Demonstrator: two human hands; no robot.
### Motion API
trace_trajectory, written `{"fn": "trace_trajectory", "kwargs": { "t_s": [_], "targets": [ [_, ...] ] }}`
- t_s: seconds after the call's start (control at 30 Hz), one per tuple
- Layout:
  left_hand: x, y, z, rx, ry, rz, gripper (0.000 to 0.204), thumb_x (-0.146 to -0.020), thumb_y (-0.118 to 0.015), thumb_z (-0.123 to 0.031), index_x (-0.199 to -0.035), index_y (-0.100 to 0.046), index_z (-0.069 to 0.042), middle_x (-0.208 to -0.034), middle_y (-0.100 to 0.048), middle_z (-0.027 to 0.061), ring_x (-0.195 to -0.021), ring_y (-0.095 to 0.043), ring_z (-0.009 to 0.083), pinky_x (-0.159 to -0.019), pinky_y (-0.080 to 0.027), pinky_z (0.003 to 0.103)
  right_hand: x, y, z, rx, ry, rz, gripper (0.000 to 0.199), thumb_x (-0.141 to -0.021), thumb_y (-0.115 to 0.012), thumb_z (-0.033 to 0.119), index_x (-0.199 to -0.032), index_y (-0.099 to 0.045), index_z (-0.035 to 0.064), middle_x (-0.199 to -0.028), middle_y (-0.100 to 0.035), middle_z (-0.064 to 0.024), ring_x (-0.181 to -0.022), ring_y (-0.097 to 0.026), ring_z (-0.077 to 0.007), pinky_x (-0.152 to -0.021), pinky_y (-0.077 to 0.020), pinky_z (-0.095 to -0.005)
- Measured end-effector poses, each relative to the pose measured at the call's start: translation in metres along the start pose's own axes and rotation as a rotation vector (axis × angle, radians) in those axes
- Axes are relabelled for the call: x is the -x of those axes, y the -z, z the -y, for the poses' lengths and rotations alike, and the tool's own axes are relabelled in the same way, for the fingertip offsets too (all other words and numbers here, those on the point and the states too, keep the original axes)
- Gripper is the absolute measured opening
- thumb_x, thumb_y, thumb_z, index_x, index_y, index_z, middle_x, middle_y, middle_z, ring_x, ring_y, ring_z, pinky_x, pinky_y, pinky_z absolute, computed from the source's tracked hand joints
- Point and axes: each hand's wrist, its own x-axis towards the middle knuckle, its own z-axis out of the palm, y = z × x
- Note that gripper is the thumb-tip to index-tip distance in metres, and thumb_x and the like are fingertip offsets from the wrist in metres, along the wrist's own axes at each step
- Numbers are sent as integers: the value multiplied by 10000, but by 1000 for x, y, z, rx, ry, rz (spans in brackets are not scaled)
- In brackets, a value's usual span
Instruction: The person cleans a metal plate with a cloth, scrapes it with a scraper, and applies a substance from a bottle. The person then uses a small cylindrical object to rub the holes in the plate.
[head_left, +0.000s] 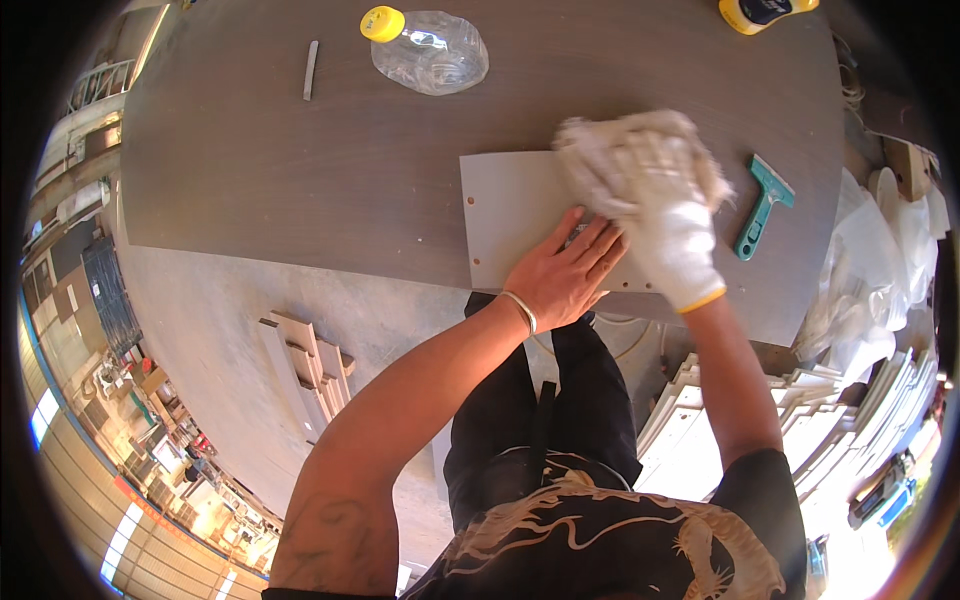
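Observation:
A light grey panel [505, 185] with small drilled holes along its edges lies on the brown tabletop, at the edge nearest me. My bare left hand [570, 262] rests on it, fingers stretched out flat. A small dark patch shows between its thumb and fingers, too little to name. My right hand [672, 205], in a white knitted glove with a yellow cuff, presses a whitish rag [598, 150] onto the panel's far right part. Motion blurs that hand and the rag, and together they hide much of the panel.
On the brown table [300, 190] are a clear bottle [435, 58] with a yellow cap, a thin grey strip [311, 70], a green scraper [764, 205] and a yellow bottle [765, 12]. Stacked boards [790, 410] stand right of me; wooden pieces [312, 360] lie lower left.

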Motion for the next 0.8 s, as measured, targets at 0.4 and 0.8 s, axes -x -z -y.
{"fn": "trace_trajectory", "kwargs": {
  "t_s": [0.4,0.8],
  "targets": [
    [-1,-12,-8,-72,-1,-259,710,-1000,-659,-465,-1570,-527,-62,-1638,-491,89,-1550,-384,302,-1298,-299,493,2,13,-21,-45,201,248,535,-945,-668,267,-1439,-654,62,-1560,-567,-141,-1580,-360,-363,-1327,-228,-554],
    [-2,-15,-6,61,-26,-151,553,-1052,-576,-396,-1506,-562,-82,-1577,-534,92,-1490,-464,289,-1252,-336,456,-67,25,78,-58,383,300,466,-859,-637,186,-1315,-650,91,-1357,-609,-104,-1348,-516,-347,-1194,-348,-534]
  ]
}}
